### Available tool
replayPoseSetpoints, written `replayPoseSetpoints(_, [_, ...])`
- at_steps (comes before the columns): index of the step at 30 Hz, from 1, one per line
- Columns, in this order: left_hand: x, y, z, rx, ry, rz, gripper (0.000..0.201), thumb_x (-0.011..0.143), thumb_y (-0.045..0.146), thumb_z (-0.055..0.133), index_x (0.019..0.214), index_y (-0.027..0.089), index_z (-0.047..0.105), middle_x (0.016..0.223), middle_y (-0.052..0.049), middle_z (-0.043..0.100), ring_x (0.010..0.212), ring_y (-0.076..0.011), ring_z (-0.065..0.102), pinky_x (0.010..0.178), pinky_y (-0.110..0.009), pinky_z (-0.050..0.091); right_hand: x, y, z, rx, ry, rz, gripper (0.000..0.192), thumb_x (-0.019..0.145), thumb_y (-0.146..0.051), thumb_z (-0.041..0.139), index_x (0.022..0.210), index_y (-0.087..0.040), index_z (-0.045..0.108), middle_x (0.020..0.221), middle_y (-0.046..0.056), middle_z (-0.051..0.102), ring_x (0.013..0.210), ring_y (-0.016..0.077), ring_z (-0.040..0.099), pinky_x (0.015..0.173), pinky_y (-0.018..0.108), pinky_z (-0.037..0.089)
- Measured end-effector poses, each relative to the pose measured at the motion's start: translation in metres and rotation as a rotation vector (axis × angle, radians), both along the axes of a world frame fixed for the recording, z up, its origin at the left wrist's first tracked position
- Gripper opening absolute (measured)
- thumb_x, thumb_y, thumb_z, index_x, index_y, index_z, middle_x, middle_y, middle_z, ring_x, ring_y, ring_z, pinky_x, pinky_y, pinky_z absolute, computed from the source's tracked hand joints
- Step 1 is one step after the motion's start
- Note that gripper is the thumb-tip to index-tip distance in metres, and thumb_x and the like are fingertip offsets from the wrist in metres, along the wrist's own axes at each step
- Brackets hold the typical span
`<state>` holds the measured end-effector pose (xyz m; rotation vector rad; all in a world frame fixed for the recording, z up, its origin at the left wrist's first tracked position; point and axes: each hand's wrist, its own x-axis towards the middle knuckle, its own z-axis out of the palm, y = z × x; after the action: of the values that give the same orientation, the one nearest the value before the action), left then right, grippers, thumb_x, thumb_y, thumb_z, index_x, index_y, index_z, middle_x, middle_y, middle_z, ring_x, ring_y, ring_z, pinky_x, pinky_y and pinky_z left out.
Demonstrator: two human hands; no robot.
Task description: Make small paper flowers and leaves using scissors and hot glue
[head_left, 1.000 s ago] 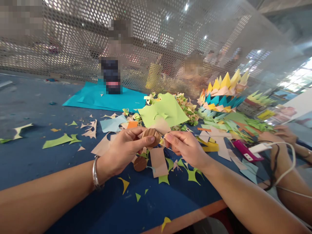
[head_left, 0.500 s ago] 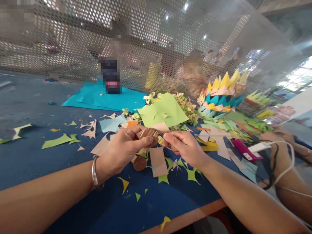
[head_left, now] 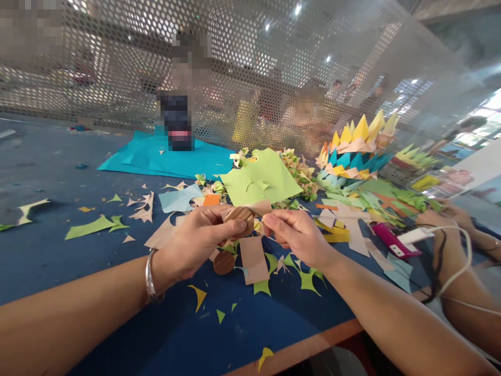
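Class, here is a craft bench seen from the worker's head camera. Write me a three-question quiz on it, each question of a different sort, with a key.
1. True or false: the left hand pinches a brown paper disc.
2. Which sheet lies flat at the far side of the table? A teal sheet B red sheet C black sheet
3. Fill in: on the left wrist sits a silver ____.

Key: 1 true. 2 A, the teal sheet. 3 bangle.

One head-worn camera looks forward and down, close over the blue table [head_left: 58, 250]; beyond stands a perforated screen [head_left: 117, 62]. No second view.
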<state>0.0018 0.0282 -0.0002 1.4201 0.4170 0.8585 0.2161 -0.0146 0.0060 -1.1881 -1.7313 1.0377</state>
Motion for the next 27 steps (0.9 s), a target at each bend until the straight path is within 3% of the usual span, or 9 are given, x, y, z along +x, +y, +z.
replayPoseSetpoints(11, [-0.002,0.006,-0.007,0.019,0.035,-0.03,0.034,0.091,0.022,0.064,0.06,0.017,0.051,0.062,0.004,0.04,0.057,-0.0098,0.031,0.054,-0.029,0.022,0.0,0.0,0.002,0.021,-0.027,0.008,0.046,0.099,-0.054,0.056,0.07,-0.019,0.057,0.054,-0.009,0.027,0.045,0.0066,0.024,0.044,0.025,0.023])
replayPoseSetpoints(27, [-0.005,0.008,-0.009,-0.055,0.147,0.011,0.025,0.081,0.032,0.072,0.065,0.015,0.064,0.066,0.001,0.054,0.063,-0.0121,0.044,0.06,-0.027,0.034,0.001,0.001,0.004,0.019,-0.051,0.031,0.046,0.099,-0.053,0.055,0.068,-0.019,0.056,0.054,-0.009,0.026,0.044,0.0063,0.023,0.044,0.025,0.021])
